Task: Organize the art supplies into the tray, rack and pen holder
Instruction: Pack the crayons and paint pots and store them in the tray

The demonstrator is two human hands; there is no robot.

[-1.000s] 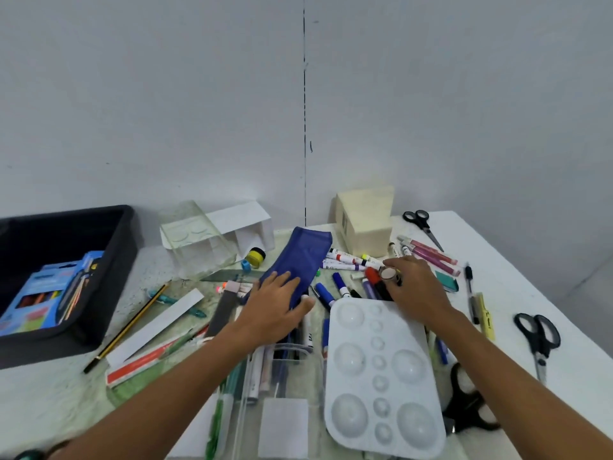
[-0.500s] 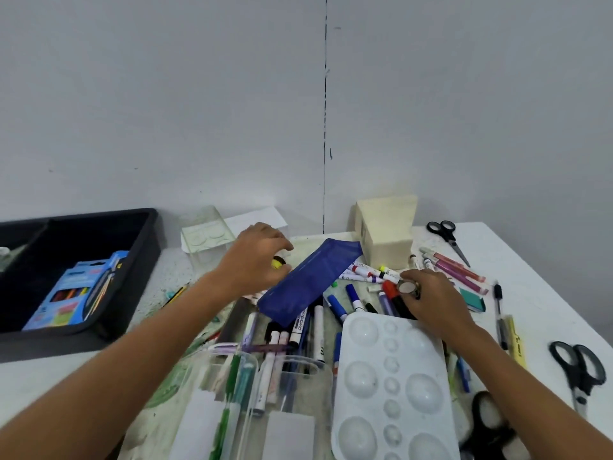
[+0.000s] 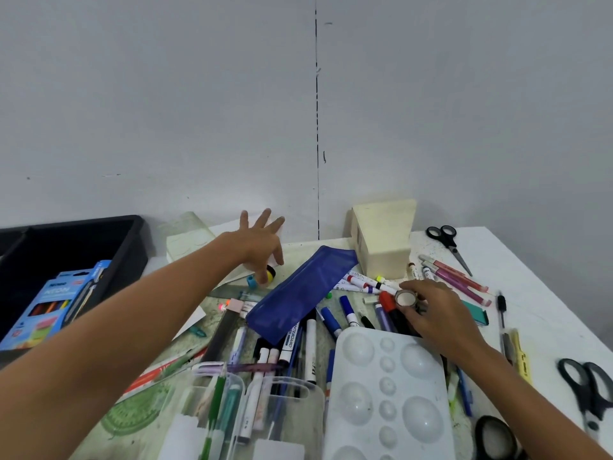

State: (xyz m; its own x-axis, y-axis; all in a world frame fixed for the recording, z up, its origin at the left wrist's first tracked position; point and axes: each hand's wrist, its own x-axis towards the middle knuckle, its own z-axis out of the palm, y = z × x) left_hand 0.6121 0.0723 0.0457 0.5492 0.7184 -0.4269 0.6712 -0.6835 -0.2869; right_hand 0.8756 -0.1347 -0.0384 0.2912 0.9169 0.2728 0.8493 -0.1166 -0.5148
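Note:
My left hand reaches far across the table with fingers spread, just above a small yellow and black cap and a white card. My right hand pinches a small round tape roll over a pile of markers. A blue pencil pouch lies slanted between the hands. The black tray at the left holds a blue crayon box. A clear pen holder with several pens stands at the near edge. A white paint palette lies beside it.
A cream block stands at the back by the wall. Black scissors lie at the back right and near right. Pink pens, a yellow highlighter and a green protractor lie on the table. A clear box sits behind my left arm.
My left hand left the pouch, moved away to the back of the table and opened its fingers wide. The pouch now lies more slanted. My right hand stays on the tape roll.

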